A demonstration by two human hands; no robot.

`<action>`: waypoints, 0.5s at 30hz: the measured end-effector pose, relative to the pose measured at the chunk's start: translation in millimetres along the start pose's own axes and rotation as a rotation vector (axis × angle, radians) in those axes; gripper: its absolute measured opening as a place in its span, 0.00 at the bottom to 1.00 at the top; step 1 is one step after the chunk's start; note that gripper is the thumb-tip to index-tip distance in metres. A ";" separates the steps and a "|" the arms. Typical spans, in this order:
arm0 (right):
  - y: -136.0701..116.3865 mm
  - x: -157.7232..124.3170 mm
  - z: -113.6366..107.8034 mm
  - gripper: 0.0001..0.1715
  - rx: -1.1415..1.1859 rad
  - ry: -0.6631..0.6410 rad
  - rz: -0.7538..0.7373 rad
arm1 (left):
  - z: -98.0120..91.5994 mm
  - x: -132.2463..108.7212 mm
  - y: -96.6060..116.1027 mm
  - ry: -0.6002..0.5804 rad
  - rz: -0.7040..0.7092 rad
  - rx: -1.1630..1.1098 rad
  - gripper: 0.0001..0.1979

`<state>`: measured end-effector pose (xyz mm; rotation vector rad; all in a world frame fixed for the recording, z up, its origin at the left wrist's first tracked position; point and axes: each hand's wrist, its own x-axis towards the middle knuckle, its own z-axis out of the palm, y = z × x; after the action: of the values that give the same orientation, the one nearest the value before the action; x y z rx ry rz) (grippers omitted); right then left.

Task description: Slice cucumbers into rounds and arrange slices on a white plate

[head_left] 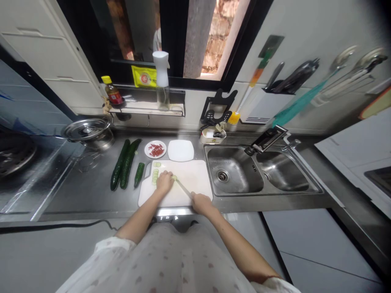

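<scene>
A white cutting board [195,173] lies on the steel counter in front of me. My left hand [165,182] is closed over a piece of cucumber [174,178] on it, mostly hidden under the fingers. My right hand [200,202] grips a knife [184,189] by its handle, at the board's lower right. The blade slants up and left, and its tip end meets the cucumber by my left fingertips. Several pale green cucumber slices [155,176] lie in a row left of my left hand.
Two long cucumbers [119,165] and a short cucumber piece [139,174] lie left of the board. Behind it stand a plate of chopped red bits [149,150] and a white plate [181,150]. A double sink [233,189] is at right, a lidded pot [97,138] at left.
</scene>
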<state>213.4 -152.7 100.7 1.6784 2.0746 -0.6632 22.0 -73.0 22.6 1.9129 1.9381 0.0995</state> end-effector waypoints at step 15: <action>-4.0 -9.5 16.0 0.18 0.174 0.127 0.162 | -4.1 7.0 6.6 -0.017 -0.094 -0.081 0.14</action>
<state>211.5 -170.3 93.6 2.0097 1.9852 -0.7185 27.1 -64.8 26.9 1.7627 1.9783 0.1317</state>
